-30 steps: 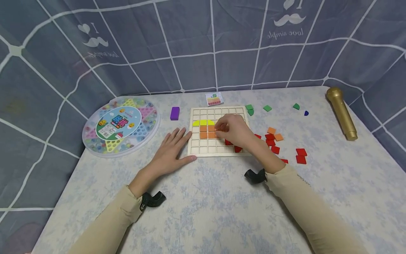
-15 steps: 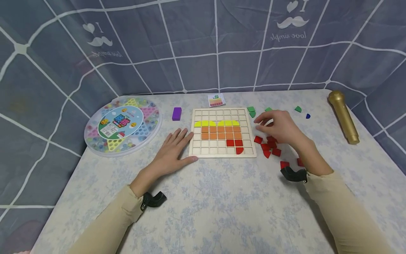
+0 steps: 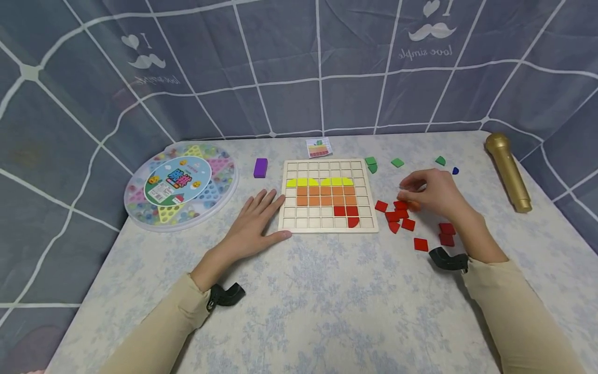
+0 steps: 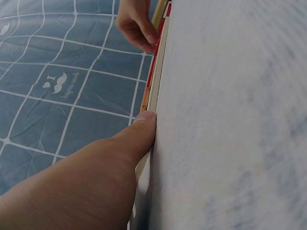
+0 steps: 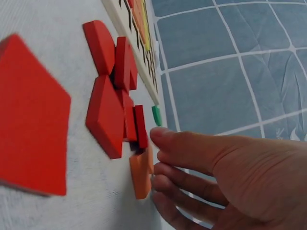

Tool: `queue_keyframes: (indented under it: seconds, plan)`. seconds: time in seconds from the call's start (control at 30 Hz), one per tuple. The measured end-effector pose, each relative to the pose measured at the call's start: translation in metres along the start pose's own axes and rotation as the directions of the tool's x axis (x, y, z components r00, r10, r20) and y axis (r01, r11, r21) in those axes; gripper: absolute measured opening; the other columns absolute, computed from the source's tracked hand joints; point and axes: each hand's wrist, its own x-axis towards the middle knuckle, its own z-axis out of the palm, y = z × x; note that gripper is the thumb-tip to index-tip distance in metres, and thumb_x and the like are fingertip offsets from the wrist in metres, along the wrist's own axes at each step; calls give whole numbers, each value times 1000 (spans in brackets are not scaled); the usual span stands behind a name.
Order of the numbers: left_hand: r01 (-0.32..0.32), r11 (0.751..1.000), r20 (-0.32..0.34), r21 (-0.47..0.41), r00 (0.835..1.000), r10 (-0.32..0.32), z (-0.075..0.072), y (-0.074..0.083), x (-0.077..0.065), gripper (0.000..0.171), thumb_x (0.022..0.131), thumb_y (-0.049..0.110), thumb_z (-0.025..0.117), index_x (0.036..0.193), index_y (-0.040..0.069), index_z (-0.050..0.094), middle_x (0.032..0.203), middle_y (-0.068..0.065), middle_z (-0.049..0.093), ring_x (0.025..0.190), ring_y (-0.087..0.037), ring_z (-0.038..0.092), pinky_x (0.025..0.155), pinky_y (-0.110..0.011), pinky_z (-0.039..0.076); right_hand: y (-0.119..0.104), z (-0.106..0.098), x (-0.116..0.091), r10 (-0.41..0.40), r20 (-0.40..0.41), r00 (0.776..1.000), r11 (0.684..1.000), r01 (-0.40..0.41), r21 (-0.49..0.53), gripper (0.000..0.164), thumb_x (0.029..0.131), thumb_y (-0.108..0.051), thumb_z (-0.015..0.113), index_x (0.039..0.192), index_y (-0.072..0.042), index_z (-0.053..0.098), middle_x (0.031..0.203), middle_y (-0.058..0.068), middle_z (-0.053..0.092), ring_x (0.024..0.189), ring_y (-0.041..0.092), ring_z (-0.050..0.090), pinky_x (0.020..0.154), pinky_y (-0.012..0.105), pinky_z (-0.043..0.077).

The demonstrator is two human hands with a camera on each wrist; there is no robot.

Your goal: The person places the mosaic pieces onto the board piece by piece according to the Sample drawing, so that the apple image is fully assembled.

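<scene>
A square wooden grid board [image 3: 303, 222] lies on the table with yellow half-round, orange and red tiles set in some of its cells. My left hand [image 3: 254, 221] rests flat beside it, fingers spread along the left edge, the thumb [image 4: 143, 117] at the near corner. To the right of the board, my right hand [image 3: 436, 192] is over the loose pieces, fingers bent. Its fingertips are right at an orange tile [image 5: 139, 177], beside a cluster of red tiles [image 3: 408, 224]. Nothing shows lifted between thumb and fingers.
Green pieces [image 3: 397, 162] and a small blue piece [image 3: 455, 170] lie behind the right hand. A picture card [image 3: 319, 147] and a purple block [image 3: 260, 168] lie near the back. A round game box [image 3: 219, 200] sits left, a gold microphone-shaped object [image 3: 509, 174] right.
My right hand has moved right, from over the board to the loose orange tiles. More yellow and orange tiles in the board now show, uncovered by it. My left hand has stayed put.
</scene>
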Motion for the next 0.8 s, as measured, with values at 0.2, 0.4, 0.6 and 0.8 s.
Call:
queue_keyframes:
  seconds: [0.2, 0.4, 0.6, 0.8]
  plan:
    - [-9, 1000, -6, 4, 1000, 9, -1, 1, 0, 92, 98, 53, 69, 169, 13, 26, 177, -15, 16, 165, -36, 7, 134, -57, 3, 6, -1, -1, 33, 20, 999, 999, -33, -11, 36, 91, -27, 85, 114, -1, 78, 101, 18, 76, 101, 36, 68, 82, 41, 53]
    - [-3, 1000, 3, 1, 1000, 3, -2, 2, 1, 93, 98, 54, 69, 169, 13, 25, 177, -15, 16, 165, -35, 7, 134, -56, 2, 15, -5, 0, 14, 42, 999, 999, -13, -38, 34, 91, -22, 85, 115, 1, 77, 101, 20, 76, 99, 39, 69, 83, 45, 57]
    - [4, 1000, 8, 3, 1000, -4, -2, 2, 2, 93, 98, 54, 68, 169, 14, 25, 177, -14, 16, 165, -34, 6, 134, -55, 2, 19, -3, 2, 3, 24, 1000, 999, -2, -48, 34, 91, -24, 85, 113, 1, 78, 97, 18, 75, 94, 36, 68, 77, 36, 56]
    - [5, 1000, 14, -6, 1000, -5, -3, 2, 0, 92, 99, 53, 68, 169, 13, 25, 177, -14, 15, 165, -35, 5, 134, -55, 1, 19, 0, 2, 16, -21, 1000, 998, -17, -59, 35, 89, -24, 85, 111, 2, 77, 94, 16, 74, 93, 34, 66, 73, 32, 53]
